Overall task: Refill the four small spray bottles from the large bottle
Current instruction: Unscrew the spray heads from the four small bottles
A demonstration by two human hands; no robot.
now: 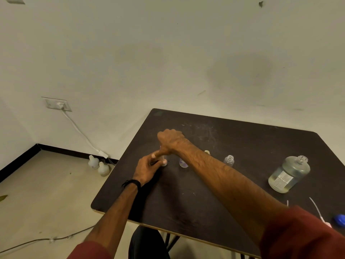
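On the dark table (242,131) stands a row of small clear spray bottles. My left hand (147,169) pinches the leftmost one (164,161) low on its body. My right hand (170,140) curls over its top, hiding the cap. A second small bottle (183,163) with a purplish tint stands just right of it. A third (206,152) peeks out behind my right forearm. The last one (229,160) stands uncapped. The large clear bottle (288,174), uncapped and holding pale liquid, stands at the right.
A blue cap (338,220) and loose spray tubes (317,210) lie near the table's right front edge. Two white bottles (99,165) sit on the floor by the wall, under a socket (57,105) with a cable. Another cable (46,239) crosses the floor.
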